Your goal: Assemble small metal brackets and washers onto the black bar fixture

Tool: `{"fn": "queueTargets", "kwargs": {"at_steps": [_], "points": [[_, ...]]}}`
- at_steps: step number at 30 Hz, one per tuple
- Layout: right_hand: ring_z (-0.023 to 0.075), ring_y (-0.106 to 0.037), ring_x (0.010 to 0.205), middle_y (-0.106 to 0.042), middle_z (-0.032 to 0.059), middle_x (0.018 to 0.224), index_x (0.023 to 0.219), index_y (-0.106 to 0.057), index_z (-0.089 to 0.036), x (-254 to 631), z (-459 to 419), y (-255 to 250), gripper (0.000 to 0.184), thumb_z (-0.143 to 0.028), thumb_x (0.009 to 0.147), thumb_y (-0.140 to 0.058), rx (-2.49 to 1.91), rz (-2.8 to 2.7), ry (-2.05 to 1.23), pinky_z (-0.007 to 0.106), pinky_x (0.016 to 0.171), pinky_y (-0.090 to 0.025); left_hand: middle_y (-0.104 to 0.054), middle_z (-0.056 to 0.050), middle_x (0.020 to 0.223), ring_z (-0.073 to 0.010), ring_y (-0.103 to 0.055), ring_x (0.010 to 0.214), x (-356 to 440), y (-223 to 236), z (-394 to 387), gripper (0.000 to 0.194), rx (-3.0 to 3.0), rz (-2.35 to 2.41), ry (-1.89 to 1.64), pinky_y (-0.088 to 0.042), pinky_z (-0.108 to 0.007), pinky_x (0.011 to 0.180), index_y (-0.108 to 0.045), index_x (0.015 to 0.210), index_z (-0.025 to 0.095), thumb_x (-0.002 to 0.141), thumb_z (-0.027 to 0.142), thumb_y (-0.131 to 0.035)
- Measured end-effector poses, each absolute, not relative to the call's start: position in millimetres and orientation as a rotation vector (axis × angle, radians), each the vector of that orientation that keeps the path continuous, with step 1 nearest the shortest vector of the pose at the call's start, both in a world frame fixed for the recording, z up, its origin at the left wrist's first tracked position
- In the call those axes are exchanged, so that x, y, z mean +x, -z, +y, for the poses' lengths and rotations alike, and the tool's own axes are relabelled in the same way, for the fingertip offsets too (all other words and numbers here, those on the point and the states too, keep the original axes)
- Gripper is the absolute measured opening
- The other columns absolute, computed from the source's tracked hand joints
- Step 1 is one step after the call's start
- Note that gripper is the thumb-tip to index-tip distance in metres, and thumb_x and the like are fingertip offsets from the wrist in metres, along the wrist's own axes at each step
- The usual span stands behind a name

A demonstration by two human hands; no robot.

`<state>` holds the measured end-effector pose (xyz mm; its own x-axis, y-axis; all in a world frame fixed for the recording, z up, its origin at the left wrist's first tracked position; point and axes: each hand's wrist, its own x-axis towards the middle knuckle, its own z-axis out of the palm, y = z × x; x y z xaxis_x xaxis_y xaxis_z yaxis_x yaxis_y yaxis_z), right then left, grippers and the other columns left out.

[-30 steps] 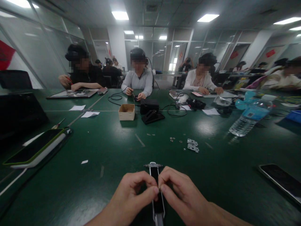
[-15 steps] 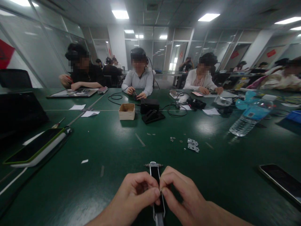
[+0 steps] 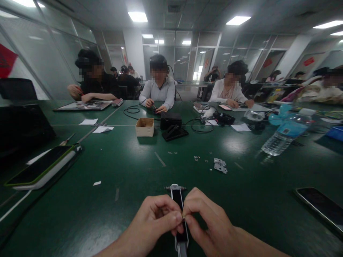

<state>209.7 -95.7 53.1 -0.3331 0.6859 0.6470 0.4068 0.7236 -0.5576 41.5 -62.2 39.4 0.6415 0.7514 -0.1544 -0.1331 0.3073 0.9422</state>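
Close to me on the green table lies a long narrow metal frame with a dark inner strip and a thin crossbar at its far end. Over its middle, my left hand is closed in a pinch. My right hand pinches from the other side, fingertips meeting the left ones. A tiny shiny piece shows between the fingertips; its kind is too small to make out. Farther off lie flat silver plates with holes and several small nuts or washers.
A phone lies at right, with a tilted water bottle beyond. At left a green-edged phone rests on a pale slab. A small box and a black device stand ahead. Other people sit across the table.
The hands hold nearly the same pinch above the frame, with only a slight shift of the fingers. The view has moved very little.
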Motion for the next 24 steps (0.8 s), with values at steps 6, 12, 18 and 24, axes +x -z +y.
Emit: {"fn": "queueTargets", "kwargs": {"at_steps": [6, 12, 18, 24], "points": [[0.0132, -0.053, 0.065, -0.057, 0.0015, 0.069, 0.084, -0.051, -0.02, 210, -95, -51, 0.015, -0.007, 0.086, -0.043, -0.785, -1.936, -0.343, 0.025, 0.058, -0.047, -0.059, 0.0, 0.058, -0.01, -0.052, 0.055, 40, -49, -62, 0.04, 1.177, 0.673, -0.629, -0.041, -0.021, 0.056, -0.063, 0.069, 0.013, 0.069, 0.052, -0.074], [0.0141, -0.054, 0.066, -0.058, 0.0023, 0.07, 0.085, -0.051, -0.02, 208, -96, -48, 0.017, -0.005, 0.083, -0.044, -0.786, -1.912, -0.336, 0.027, 0.06, -0.049, -0.055, 0.002, 0.058, -0.0089, -0.046, 0.054, 37, -53, -57, 0.038, 1.269, 0.694, -0.692, -0.037, -0.02, 0.055, -0.059, 0.068, 0.014, 0.07, 0.05, -0.072], [0.0144, -0.053, 0.065, -0.056, 0.002, 0.068, 0.084, -0.05, -0.02, 209, -95, -48, 0.018, -0.004, 0.082, -0.043, -0.781, -1.901, -0.311, 0.027, 0.059, -0.047, -0.048, 0.004, 0.055, -0.0091, -0.04, 0.052, 33, -50, -51, 0.025, 1.325, 0.704, -0.754, -0.033, -0.02, 0.053, -0.053, 0.064, 0.016, 0.072, 0.036, -0.065], [0.0144, -0.052, 0.065, -0.056, 0.0017, 0.068, 0.083, -0.05, -0.02, 210, -93, -46, 0.018, -0.004, 0.081, -0.043, -0.797, -1.901, -0.318, 0.026, 0.059, -0.047, -0.046, 0.005, 0.054, -0.0099, -0.039, 0.053, 30, -54, -49, 0.011, 1.374, 0.772, -0.796, -0.032, -0.022, 0.053, -0.052, 0.062, 0.017, 0.07, 0.024, -0.054]]}}
